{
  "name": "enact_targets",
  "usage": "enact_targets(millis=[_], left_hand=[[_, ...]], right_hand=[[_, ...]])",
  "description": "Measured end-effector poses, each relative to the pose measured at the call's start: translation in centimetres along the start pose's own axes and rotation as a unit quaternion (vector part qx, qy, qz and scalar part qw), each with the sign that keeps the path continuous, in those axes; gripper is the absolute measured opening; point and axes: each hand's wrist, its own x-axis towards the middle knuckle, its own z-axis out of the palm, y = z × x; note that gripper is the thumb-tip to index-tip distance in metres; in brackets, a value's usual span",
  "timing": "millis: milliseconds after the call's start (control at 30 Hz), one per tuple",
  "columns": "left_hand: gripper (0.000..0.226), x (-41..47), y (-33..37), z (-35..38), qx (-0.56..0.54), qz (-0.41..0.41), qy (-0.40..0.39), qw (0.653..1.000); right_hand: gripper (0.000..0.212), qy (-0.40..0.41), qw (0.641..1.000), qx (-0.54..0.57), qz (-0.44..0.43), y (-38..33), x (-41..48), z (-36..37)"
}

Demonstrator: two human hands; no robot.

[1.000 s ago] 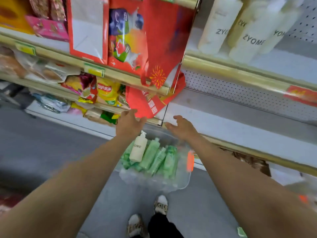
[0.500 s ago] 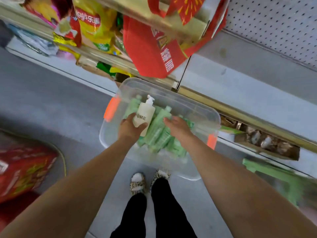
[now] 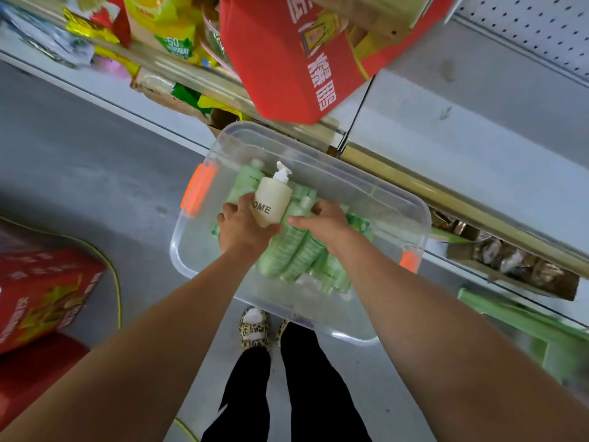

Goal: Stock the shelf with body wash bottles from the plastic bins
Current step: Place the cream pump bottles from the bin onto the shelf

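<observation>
A clear plastic bin with orange latches stands on the floor below the shelf. Inside lie several green bottles and one cream pump bottle standing upright. My left hand grips the cream pump bottle at its base. My right hand reaches into the bin beside it and curls over a green bottle; its fingertips are hidden.
A red gift bag hangs from the shelf edge just above the bin. Snack packs fill the left shelves. The right shelf board is white with a gold front rail. A red box sits on the floor at left. My feet stand right behind the bin.
My head has tilted down from the shelf to the bin. Both hands dropped into the bin; the left closed round the cream pump bottle and the right moved onto the green bottles.
</observation>
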Motion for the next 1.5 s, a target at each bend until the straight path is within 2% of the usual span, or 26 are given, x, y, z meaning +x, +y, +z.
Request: enact_targets(millis=[67,133,200,267,333,400,467,500,567,633,667,833,967,1033,1200,1267,1367,1500], left_hand=[[0.088,0.3,0.2,-0.7,0.020,-0.009,-0.018,1.000],[0.091,0.6,0.4,-1.2,0.040,-0.037,-0.047,0.997],[0.095,0.4,0.4,-1.8,0.013,-0.082,-0.099,0.992],[0.089,0.0,-0.1,-2.4,-0.128,-0.143,-0.157,0.969],[0.066,-1.1,-0.5,-2.7,-0.266,-0.181,-0.204,0.924],[0.054,-2.9,-0.5,-3.1,-0.326,-0.184,-0.230,0.898],[0.062,-5.1,-0.3,-3.7,-0.384,-0.165,-0.241,0.876],[0.065,-6.2,0.0,-4.1,-0.410,-0.155,-0.245,0.865],[0.052,-8.5,0.9,-5.0,-0.450,-0.136,-0.247,0.847],[0.043,-10.7,2.0,-6.1,-0.464,-0.109,-0.240,0.846],[0.044,-11.8,2.7,-6.8,-0.463,-0.091,-0.233,0.850],[0.042,-17.5,6.4,-11.0,-0.461,0.060,-0.233,0.854],[0.079,-21.6,10.5,-14.7,-0.433,0.180,-0.251,0.847],[0.085,-23.6,12.8,-16.2,-0.420,0.232,-0.265,0.836],[0.073,-28.7,18.4,-18.4,-0.417,0.323,-0.302,0.794],[0.071,-30.4,20.3,-18.8,-0.403,0.352,-0.301,0.789],[0.064,-32.3,23.1,-19.0,-0.382,0.396,-0.278,0.787],[0.067,-34.1,27.8,-18.5,-0.383,0.451,-0.232,0.772]], right_hand=[[0.070,-0.009,0.999,0.035,-0.006,0.0,-0.6,-0.2],[0.067,-0.024,0.997,0.076,-0.013,0.3,-1.3,-0.5],[0.063,-0.035,0.990,0.132,-0.026,1.0,-2.3,-0.9],[0.058,-0.054,0.970,0.235,-0.023,1.8,-3.6,-1.7],[0.054,-0.067,0.941,0.332,-0.017,2.2,-5.0,-2.5],[0.054,-0.073,0.912,0.403,-0.014,2.2,-6.4,-3.5],[0.057,-0.097,0.887,0.451,-0.018,1.8,-8.2,-4.7],[0.054,-0.108,0.878,0.467,-0.016,1.4,-9.4,-5.3],[0.041,-0.119,0.855,0.504,-0.003,0.7,-12.1,-6.4],[0.039,-0.128,0.825,0.550,-0.020,0.1,-14.5,-7.3],[0.041,-0.121,0.822,0.555,-0.037,-0.4,-15.8,-7.8],[0.043,-0.051,0.854,0.510,-0.086,-2.5,-22.9,-11.3],[0.042,-0.014,0.859,0.490,-0.144,-4.2,-29.0,-14.9],[0.040,0.002,0.847,0.500,-0.182,-4.6,-31.8,-16.8],[0.055,0.024,0.813,0.505,-0.287,-5.2,-38.1,-21.7],[0.046,0.045,0.802,0.506,-0.315,-5.5,-40.5,-23.8],[0.048,0.102,0.794,0.503,-0.326,-5.9,-43.3,-26.8],[0.054,0.163,0.795,0.471,-0.346,-6.3,-45.0,-31.3]])
